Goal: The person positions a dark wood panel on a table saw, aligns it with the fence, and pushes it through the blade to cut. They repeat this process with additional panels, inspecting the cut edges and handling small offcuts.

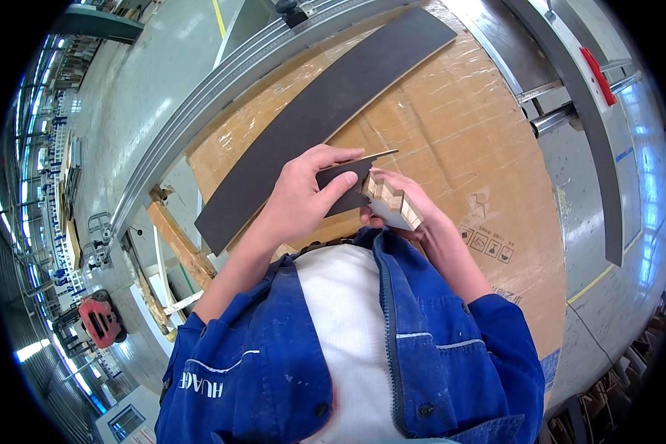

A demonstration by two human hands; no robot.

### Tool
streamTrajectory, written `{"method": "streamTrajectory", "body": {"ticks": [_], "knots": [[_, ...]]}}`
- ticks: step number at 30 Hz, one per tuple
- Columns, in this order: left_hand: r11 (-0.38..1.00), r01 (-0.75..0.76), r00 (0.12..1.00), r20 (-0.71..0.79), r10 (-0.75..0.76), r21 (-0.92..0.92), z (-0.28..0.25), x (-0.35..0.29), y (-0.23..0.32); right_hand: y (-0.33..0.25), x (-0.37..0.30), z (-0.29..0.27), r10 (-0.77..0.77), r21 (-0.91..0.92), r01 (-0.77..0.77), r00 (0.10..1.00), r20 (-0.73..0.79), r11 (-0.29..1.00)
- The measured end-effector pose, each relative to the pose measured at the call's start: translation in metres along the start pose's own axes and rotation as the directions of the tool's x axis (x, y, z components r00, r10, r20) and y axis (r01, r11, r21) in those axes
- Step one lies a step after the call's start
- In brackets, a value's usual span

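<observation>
My left hand (pixel 303 185) is closed on a small dark-faced board piece (pixel 336 176), its thumb lying across the top face. That piece has a thin light edge and a jagged end facing my right hand. Fingers of my right hand (pixel 416 194) wrap round a small stack of notched wooden pieces (pixel 394 201), whose pale layered edges form a zigzag. The jagged end of the dark piece is right beside the stack; whether they touch I cannot tell. Both are held close to my chest, above the cardboard (pixel 451 140).
A long dark board (pixel 325 96) lies slantwise on the cardboard, beyond my left hand. A metal rail (pixel 200 111) runs along the left, and a curved grey bar (pixel 599 148) with a red part (pixel 598 76) stands at the right. A wooden post (pixel 179 240) is at left.
</observation>
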State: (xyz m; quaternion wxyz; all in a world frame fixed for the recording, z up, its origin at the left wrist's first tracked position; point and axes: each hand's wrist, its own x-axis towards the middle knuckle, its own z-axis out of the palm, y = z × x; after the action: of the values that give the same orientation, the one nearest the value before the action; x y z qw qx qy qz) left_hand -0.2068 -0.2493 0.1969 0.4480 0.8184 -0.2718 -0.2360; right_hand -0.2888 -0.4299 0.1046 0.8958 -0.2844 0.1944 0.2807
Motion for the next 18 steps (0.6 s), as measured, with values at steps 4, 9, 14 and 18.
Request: {"method": "streamTrajectory", "body": {"ticks": [4, 9, 14, 18], "knots": [[0.638, 0.295, 0.921, 0.034, -0.389, -0.711, 0.007, 0.001, -0.003, 0.01, 0.007, -0.014, 0.006, 0.418, -0.123, 0.963, 0.271, 0.9], [-0.077, 0.282, 0.902, 0.291, -0.318, -0.956, 0.005, -0.012, -0.035, 0.01, 0.003, -0.01, -0.188, 0.553, -0.058, 0.907, 0.377, 0.831], [-0.211, 0.284, 0.943, 0.312, -0.113, -0.935, 0.01, -0.016, -0.048, 0.008, 0.001, -0.002, -0.268, 0.589, -0.002, 0.889, 0.371, 0.808], [-0.041, 0.279, 0.929, 0.28, -0.242, -0.959, 0.009, -0.012, -0.032, 0.004, 0.0, -0.002, -0.254, 0.536, 0.033, 0.904, 0.345, 0.843]]}}
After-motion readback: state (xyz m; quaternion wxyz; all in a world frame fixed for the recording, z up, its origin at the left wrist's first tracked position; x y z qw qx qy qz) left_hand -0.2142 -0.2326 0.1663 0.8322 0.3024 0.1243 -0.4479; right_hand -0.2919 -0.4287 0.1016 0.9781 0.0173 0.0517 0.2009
